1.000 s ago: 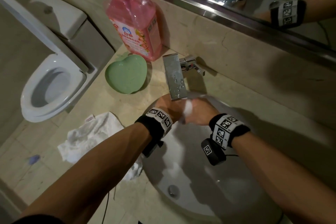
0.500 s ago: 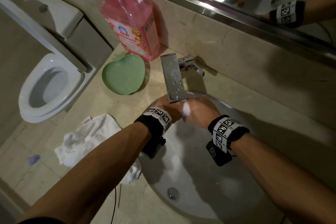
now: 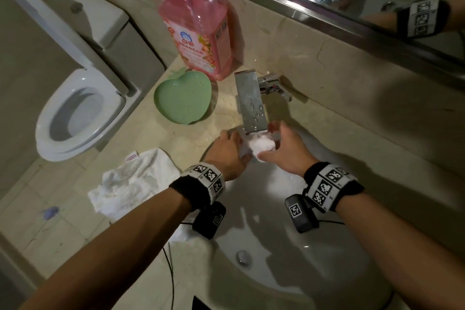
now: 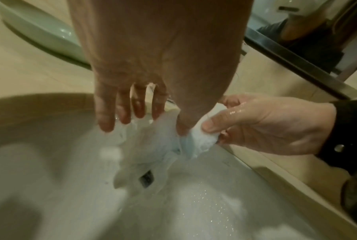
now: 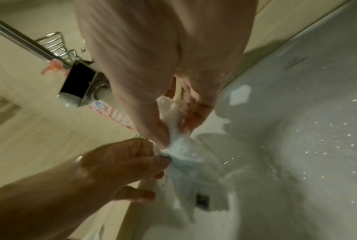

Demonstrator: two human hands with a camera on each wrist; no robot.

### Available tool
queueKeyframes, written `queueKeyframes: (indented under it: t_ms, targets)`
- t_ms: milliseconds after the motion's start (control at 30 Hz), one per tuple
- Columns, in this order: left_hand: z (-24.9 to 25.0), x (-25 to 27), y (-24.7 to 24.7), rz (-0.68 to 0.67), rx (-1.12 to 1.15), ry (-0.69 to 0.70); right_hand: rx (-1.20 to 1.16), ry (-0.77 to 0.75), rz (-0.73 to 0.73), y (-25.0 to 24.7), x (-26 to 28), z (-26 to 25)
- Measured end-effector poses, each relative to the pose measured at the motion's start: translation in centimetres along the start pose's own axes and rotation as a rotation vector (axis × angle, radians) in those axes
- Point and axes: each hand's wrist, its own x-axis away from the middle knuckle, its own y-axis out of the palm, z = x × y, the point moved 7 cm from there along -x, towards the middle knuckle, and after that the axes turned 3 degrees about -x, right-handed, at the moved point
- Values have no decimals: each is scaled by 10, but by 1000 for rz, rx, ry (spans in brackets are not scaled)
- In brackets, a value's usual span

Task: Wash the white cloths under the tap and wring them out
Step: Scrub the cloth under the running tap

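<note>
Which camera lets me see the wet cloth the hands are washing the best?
The left wrist view: the wet cloth hangs in full between both hands. The right wrist view shows it blurrier, and in the head view only a small bunch peeks out under the tap.

We observed one wet white cloth [image 3: 260,145] bunched directly beneath the tap [image 3: 251,103], over the far part of the basin [image 3: 276,272]; its loose end, bearing a dark tag, hung downward. A second white cloth [image 3: 130,184] lay crumpled on the counter [image 3: 141,133], left of the basin.
</note>
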Motion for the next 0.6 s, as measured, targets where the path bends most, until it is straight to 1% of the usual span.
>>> queueKeyframes:
  t_ms: [33, 67, 100, 167, 233, 267, 300, 367, 400, 500, 567, 600]
  targets:
    - [-2, 3, -5, 61, 19, 5, -1, -8, 14, 3, 1, -4]
    - [-6, 5, -9, 90, 87, -12, -23, -8, 17, 8, 1, -9]
    - [-10, 6, -11, 93, 201, -36, -70, 4, 18, 11, 2, -12]
    - [-18, 7, -5, 21, 533, -99, -168, 29, 19, 17, 2, -17]
    - [-18, 10, 2, -79, 886, -198, -207, 36, 23, 19, 2, -20]
    - [-16, 11, 4, -105, 939, -218, -207, 41, 19, 19, 3, -21]
    - [-14, 11, 3, -104, 918, -212, -197, 39, 10, 19, 3, -22]
    - [-11, 10, 2, -64, 744, -189, -150, 37, -13, 19, 3, -22]
    - [-12, 8, 3, -46, 694, -199, -117, 36, -24, 19, 5, -22]
    - [-11, -1, 10, -45, 712, -214, -52, 22, -10, 13, 13, -21]
    - [-4, -5, 12, -63, 705, -190, -76, 18, 27, 2, 21, -21]
    - [1, -6, 11, -68, 739, -177, -96, 15, 39, -2, 24, -21]
